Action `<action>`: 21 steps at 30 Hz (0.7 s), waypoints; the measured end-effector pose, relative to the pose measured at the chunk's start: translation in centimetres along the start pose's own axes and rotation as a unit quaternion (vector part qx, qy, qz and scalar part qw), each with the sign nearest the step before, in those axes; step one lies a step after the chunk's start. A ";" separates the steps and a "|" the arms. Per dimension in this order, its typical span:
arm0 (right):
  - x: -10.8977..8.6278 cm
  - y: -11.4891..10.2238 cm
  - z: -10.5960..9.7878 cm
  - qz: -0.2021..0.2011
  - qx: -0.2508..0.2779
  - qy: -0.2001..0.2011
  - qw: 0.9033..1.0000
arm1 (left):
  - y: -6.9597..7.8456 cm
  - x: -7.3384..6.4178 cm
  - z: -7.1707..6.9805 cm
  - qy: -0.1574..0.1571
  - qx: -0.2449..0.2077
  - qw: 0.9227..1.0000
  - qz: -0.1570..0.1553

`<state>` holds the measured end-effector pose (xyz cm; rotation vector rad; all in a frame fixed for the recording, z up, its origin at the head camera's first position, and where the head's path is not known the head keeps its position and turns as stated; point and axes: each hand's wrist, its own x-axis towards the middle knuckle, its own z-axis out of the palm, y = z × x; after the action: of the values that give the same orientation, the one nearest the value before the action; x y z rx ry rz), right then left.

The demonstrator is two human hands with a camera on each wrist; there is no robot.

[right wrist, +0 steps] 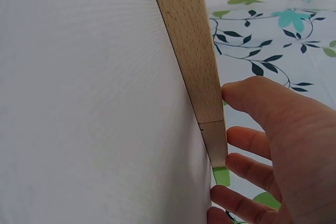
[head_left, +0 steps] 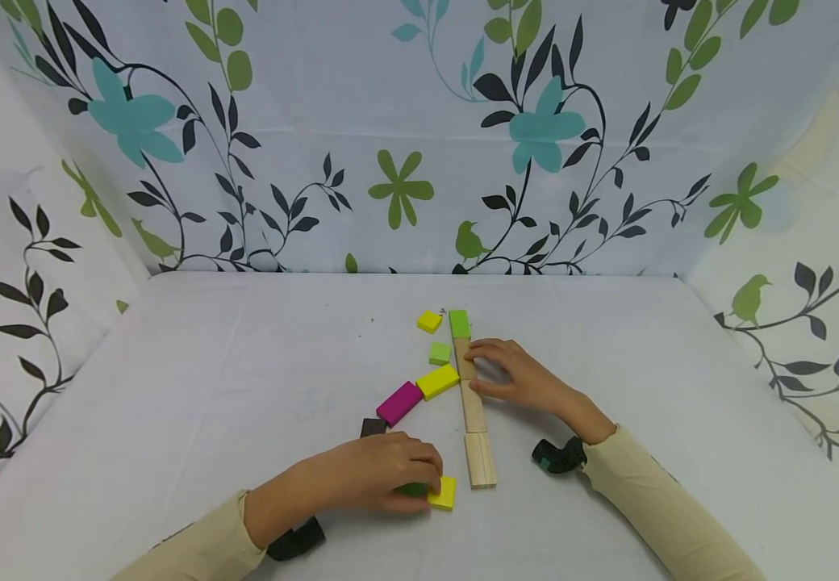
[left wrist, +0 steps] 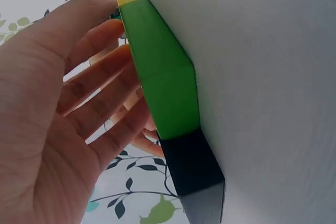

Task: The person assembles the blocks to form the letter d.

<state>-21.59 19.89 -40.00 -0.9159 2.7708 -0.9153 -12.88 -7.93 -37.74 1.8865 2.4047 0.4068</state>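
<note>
My left hand lies over a green block, its thumb and fingertips at the block's upper edges. A yellow block touches the green block's end, by the index fingertip. On the other side, a black block joins the green one; the hand partly hides both in the head view. My right hand rests its thumb and fingertips along the right side of a straight row of wooden blocks. A light green block caps the row's far end.
From the black block a slanting line continues through a magenta block and a yellow block to the wooden row. A small light green block and a small yellow one sit left of the row. Patterned cloth stands behind the white surface.
</note>
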 end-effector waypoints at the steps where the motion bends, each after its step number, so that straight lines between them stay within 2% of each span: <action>1: 0.0 0.0 0.0 -0.001 0.001 0.000 1.000 | 0.0 0.0 0.0 -0.004 -0.003 1.000 -0.003; 8: 0.0 -0.1 0.0 -0.002 0.005 0.000 1.000 | 0.2 0.3 0.0 -0.025 -0.006 1.000 -0.014; 21: 0.1 -0.1 0.0 0.004 0.004 -0.002 1.000 | 0.2 0.0 -0.1 -0.029 -0.011 0.999 -0.030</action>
<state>-21.61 19.80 -39.91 -0.9032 2.7624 -0.9214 -12.74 -7.87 -37.58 1.7855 2.4029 0.3686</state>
